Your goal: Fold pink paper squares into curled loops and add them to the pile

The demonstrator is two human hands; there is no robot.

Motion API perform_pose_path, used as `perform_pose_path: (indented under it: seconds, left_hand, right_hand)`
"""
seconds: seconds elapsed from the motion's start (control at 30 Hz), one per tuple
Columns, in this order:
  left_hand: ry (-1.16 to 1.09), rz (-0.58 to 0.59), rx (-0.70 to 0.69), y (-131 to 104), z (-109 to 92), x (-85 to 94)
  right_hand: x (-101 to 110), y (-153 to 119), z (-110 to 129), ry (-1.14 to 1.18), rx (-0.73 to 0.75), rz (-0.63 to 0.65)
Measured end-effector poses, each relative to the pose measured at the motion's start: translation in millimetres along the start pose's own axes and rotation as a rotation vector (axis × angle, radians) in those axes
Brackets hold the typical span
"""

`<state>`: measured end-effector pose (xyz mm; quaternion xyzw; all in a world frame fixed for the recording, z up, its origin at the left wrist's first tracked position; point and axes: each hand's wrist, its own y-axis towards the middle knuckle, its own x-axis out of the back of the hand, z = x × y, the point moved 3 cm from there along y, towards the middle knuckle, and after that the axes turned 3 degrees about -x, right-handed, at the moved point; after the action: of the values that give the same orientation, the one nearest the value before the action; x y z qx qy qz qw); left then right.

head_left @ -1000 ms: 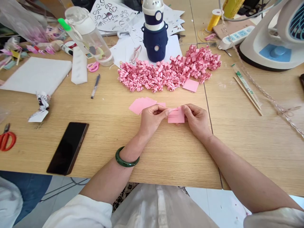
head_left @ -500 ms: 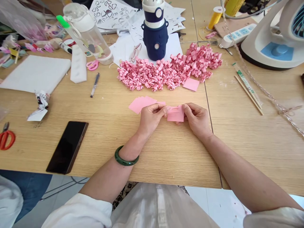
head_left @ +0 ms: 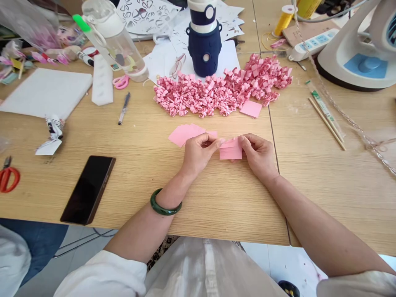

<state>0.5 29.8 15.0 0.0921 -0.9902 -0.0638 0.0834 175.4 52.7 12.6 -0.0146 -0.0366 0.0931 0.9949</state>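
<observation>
Between my two hands is a small pink paper (head_left: 230,149) with several slits across it. My left hand (head_left: 199,153) pinches its left edge between thumb and fingers. The right edge is gripped by my right hand (head_left: 258,154), thumb on top. Just behind my left hand, a fan of pink paper squares (head_left: 185,134) lies on the table, partly covered by that hand. Farther back stretches a long heap of curled pink paper pieces (head_left: 213,93), with a pink square (head_left: 251,109) at its front right edge.
A phone (head_left: 88,189) and red-handled scissors (head_left: 8,177) lie at left. Behind the heap stand a dark blue bottle (head_left: 204,51) and a clear bottle (head_left: 123,49). Sticks (head_left: 327,123), a twisted cord (head_left: 343,115) and a white fan (head_left: 355,53) are at right. Someone's leg (head_left: 46,247) shows lower left.
The view has shifted slightly. Both hands keep hold of the slit pink paper, which shows a little more of its face. A dark round object has come into view on the floor.
</observation>
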Motion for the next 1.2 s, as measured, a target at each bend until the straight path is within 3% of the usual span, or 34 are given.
perform_pose_path:
  seconds: [0.27,0.47,1.2]
  left_hand:
    - [-0.112,-0.069,-0.023,-0.3,-0.1,1.9]
    - [-0.032,0.010,-0.019,-1.6,-6.3,-0.9]
    - [-0.036,-0.005,0.004,-0.6,1.2,0.8]
  right_hand:
    - [-0.1,0.7,-2.6,0.088,-0.036,-0.005]
    - [0.0,0.8,-2.1,0.083,-0.037,0.000]
    - [-2.9,-1.6,3.5,0.055,-0.039,0.041]
